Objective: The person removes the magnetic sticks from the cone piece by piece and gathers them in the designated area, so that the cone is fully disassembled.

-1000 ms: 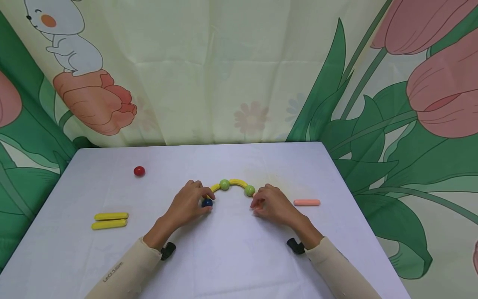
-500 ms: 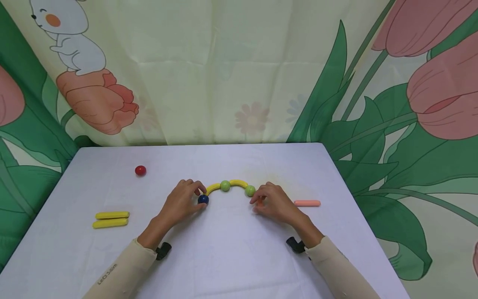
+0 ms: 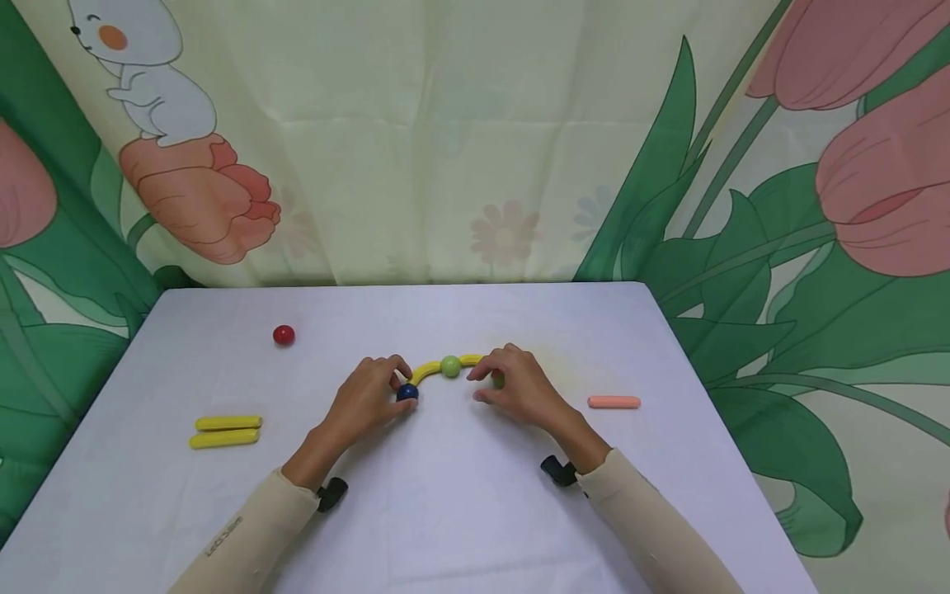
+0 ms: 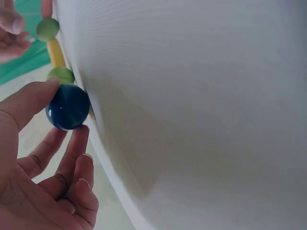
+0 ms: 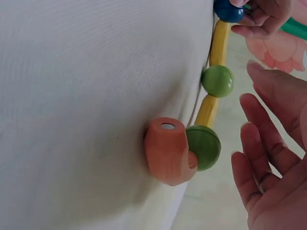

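With thumb and fingertips, my left hand [image 3: 369, 394] pinches a glossy blue ball [image 4: 68, 106] at the left end of a curved row on the table. After the ball come a curved yellow stick [image 3: 425, 371], a green ball [image 3: 450, 366], another curved yellow stick [image 5: 206, 111] and a second green ball [image 5: 204, 147]. A curved orange stick [image 5: 165, 152] with a metal disc in its end meets that second ball. My right hand [image 3: 521, 386] hovers beside this right end, fingers parted and holding nothing; it mostly hides the second green ball in the head view.
A red ball [image 3: 284, 335] lies at the back left of the white-covered table [image 3: 460, 511]. Two straight yellow sticks [image 3: 226, 431] lie side by side at left. A straight pink-orange stick [image 3: 613, 402] lies at right. A printed curtain [image 3: 356, 165] hangs behind.
My left hand has shifted slightly left with the blue ball, exposing more of the first yellow stick. My right hand has moved left from the orange stick, its fingers spreading.
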Demonstrator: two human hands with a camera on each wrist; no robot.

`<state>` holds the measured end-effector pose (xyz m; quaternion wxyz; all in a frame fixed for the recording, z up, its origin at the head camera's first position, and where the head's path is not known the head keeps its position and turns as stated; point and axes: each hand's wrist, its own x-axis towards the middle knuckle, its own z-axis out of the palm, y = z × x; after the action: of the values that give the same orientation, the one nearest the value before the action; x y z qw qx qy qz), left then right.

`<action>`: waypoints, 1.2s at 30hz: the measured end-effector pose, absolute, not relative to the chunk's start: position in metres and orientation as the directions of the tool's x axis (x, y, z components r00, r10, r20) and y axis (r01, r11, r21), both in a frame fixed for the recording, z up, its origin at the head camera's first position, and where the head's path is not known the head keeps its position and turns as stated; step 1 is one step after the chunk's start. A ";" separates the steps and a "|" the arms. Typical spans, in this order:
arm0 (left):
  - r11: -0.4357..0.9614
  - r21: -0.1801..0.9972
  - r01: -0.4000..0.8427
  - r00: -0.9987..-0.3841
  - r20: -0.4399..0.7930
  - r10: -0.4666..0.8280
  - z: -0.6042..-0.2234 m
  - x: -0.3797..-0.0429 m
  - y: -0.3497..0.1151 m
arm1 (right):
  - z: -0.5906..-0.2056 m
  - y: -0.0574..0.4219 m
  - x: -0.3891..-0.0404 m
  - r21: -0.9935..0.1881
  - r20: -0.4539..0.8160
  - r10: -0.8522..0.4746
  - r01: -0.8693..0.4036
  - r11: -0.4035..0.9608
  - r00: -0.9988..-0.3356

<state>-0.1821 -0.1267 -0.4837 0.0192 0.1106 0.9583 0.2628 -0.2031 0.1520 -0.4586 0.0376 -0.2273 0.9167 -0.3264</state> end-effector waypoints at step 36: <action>0.721 0.474 0.506 -0.861 0.241 0.447 -0.474 -0.217 -0.049 | -0.468 0.193 -0.191 -0.589 0.083 -0.186 -0.199 0.783 -0.979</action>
<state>-0.2170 -0.0491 -0.4736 -0.0546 0.2575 0.9259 0.2709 -0.1911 0.1927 -0.4675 -0.0102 -0.1020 0.9441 -0.3132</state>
